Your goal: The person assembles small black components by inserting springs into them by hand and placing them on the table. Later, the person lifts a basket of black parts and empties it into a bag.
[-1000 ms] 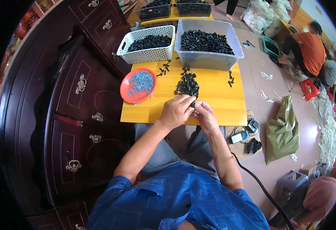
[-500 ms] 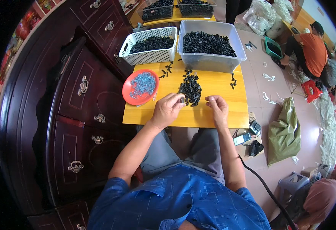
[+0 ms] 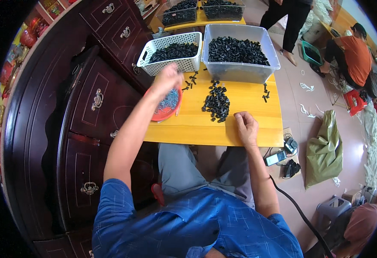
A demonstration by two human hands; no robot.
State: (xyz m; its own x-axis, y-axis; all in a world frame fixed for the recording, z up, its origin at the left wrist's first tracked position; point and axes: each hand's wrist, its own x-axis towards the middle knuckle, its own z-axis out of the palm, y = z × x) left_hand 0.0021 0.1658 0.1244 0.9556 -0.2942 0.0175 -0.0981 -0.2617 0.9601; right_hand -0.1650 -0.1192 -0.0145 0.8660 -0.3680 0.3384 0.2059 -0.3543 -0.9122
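Observation:
My left hand (image 3: 167, 78) is raised over the red bowl (image 3: 179, 105), close to the near side of the white perforated basket (image 3: 171, 65). Its fingers are pinched on a small black part (image 3: 180, 72), which is smeared by motion. Thin bluish pieces (image 3: 168, 101) lie in the bowl, partly behind my left wrist. My right hand (image 3: 247, 126) rests on the yellow table near its front edge, fingers curled; anything inside them is hidden. Between the hands lies a loose heap of small black parts (image 3: 216, 102).
Black pieces fill the basket and a clear plastic tub (image 3: 240, 68). Short black pieces (image 3: 265, 93) lie at the table's right side. A dark wooden cabinet (image 3: 98, 81) stands at left. On the right are a green sack (image 3: 324, 150), a person in orange (image 3: 355, 58) and a standing person's legs (image 3: 288, 26).
My left hand has gone from beside the heap up and left, over the bowl toward the basket. My right hand has lowered slightly. At the back, the standing person has come further into view.

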